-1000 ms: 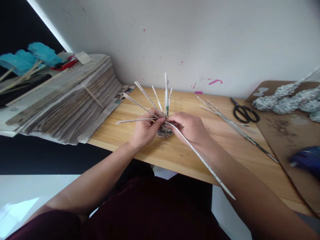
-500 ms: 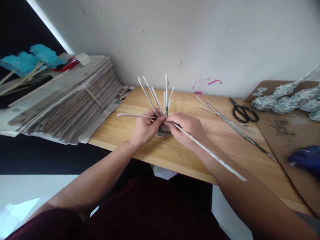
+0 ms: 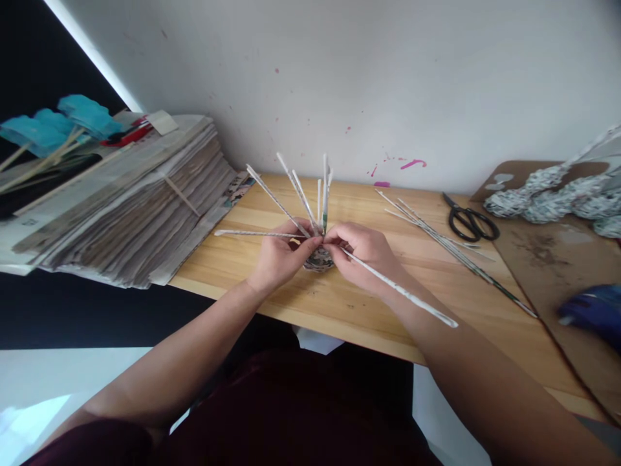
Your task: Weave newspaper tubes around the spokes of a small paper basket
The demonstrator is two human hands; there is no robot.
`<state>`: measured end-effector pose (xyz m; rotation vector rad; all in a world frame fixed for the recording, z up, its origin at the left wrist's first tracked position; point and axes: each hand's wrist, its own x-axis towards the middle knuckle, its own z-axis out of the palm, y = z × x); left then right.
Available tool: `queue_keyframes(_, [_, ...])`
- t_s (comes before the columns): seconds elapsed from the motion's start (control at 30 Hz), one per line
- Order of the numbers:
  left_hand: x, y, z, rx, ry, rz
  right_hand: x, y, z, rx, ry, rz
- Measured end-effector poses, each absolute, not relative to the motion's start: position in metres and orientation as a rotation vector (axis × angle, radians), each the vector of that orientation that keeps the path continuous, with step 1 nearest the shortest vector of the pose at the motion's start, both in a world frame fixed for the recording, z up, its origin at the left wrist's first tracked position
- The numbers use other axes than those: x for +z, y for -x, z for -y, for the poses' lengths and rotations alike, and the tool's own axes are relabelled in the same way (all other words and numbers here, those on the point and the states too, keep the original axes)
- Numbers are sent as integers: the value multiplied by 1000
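Note:
A small woven paper basket (image 3: 318, 260) rests on the wooden table between my hands, with several rolled paper sticks (image 3: 301, 194) fanning up and outward from it. My left hand (image 3: 282, 255) is closed on the basket's left side, thumb against its upper edge. One stick (image 3: 242, 233) points left, passing by that hand. My right hand (image 3: 358, 251) pinches a white paper strand (image 3: 398, 283) at the basket's rim; its loose end runs back over my right forearm. The fingertips of both hands nearly meet and hide part of the rim.
To the left stands a tall stack of newspapers (image 3: 140, 207) with blue paper pieces on sticks (image 3: 87, 116) on top. On the right lie loose paper sticks (image 3: 441, 243), black scissors (image 3: 469, 221), a brown board (image 3: 543, 272), woven paper pieces (image 3: 548, 194) and a blue object (image 3: 592, 314).
The strand's loose end has drawn in toward my right hand. An upright stick on the left leans further outward. The camera view has shifted slightly.

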<state>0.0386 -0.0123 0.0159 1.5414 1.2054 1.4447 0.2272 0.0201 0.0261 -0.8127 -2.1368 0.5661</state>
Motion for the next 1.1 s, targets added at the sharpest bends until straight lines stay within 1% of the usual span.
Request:
queue_keyframes(0.33, [15,-36,14,1418,-1516,-1219,32,-232,-20,672,815,2165])
queue_keyframes(0.43, [14,-36,15,1400,-1599,-1252,31,-231,-21,637,819,2135])
queue_keyframes(0.5, [14,-35,16,1405,-1693,-1264,29,-228,-23,670,847,2101])
queue_keyframes(0.73, [10,-30,12,1439,-1798,-1129,32,-222,-27,1140,869,1885])
queue_keyframes(0.8, [7,-29,11,1432,-1795,-1118,36,-223,-27,1224,920,1875])
queue_keyframes(0.9, [5,-28,9,1404,-1796,-1136,41,-226,-30,1252,971,1907])
queue_keyframes(1.1, [12,-33,6,1311,-1678,-1152,36,-227,-33,1195,943,1824])
